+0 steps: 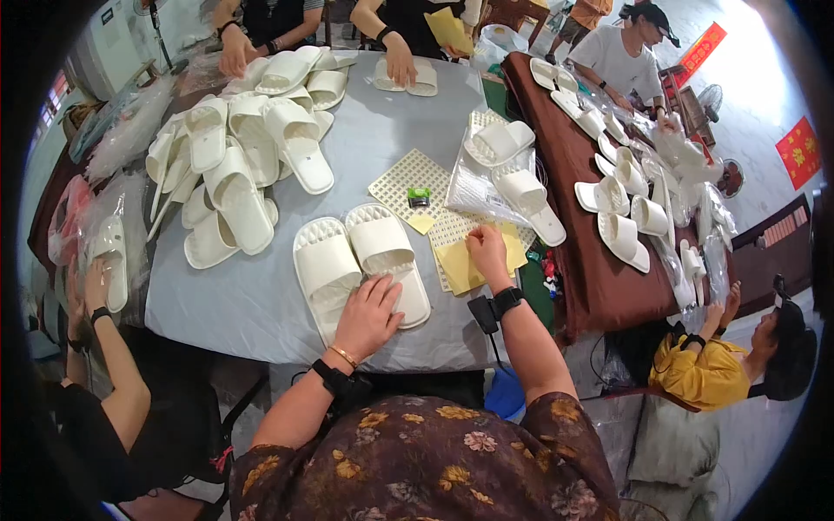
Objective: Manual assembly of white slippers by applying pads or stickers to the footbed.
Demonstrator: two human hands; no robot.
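Observation:
A pair of white open-toed slippers (327, 265) lies side by side on the table in front of me. My left hand (369, 317) rests across their heel ends, fingers stretched out and nothing gripped. To the right, my right hand (488, 249) has its fingers curled together at a yellow sheet (452, 267); its fingertips are partly hidden. That yellow sheet lies over a sheet of small stickers (440, 230). Beyond the slippers is another sticker sheet (400, 180), with a small green-and-black object (419, 197) on it.
A heap of white slippers (230, 187) covers the table's left side. More slippers (521, 187) lie on clear plastic packaging at right. Rows of slippers stand on a brown-covered table (556, 174). Co-workers' hands (400, 61) handle slippers at the far edge and at left.

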